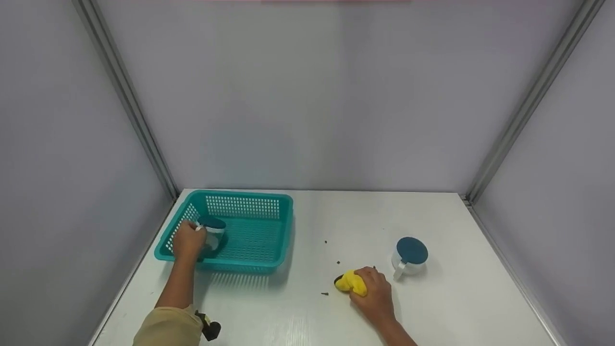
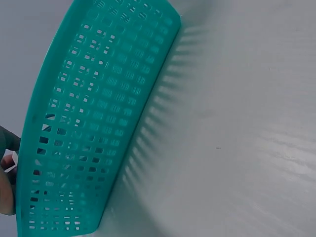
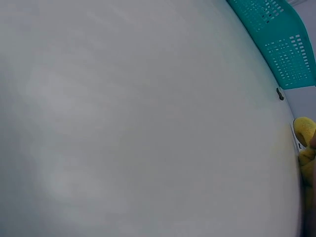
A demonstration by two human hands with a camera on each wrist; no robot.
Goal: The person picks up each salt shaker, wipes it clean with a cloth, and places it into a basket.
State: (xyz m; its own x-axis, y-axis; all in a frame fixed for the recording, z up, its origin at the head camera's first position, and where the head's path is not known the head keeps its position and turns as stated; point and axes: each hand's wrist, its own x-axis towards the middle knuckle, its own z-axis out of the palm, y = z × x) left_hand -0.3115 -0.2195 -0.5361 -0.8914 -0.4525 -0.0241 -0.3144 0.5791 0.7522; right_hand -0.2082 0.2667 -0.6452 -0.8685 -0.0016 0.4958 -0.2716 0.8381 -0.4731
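Note:
In the head view my left hand (image 1: 190, 239) is inside the teal plastic basket (image 1: 283, 235). It grips the handle of a white mug (image 1: 215, 235) with a dark blue top, near the basket's left side. The left wrist view shows the basket's outer wall (image 2: 94, 113), with part of the hand beyond its rim. Over the table, my right hand (image 1: 377, 293) holds a bunched yellow cloth (image 1: 353, 282) with a dark patch at its left end. Only a sliver of the cloth (image 3: 304, 131) appears in the right wrist view.
A second white mug (image 1: 408, 257) with a blue top stands right of my right hand, its handle toward me. Small dark bits (image 1: 325, 293) lie on the white table (image 1: 307, 317). Grey panels (image 1: 307, 96) enclose the back and both sides.

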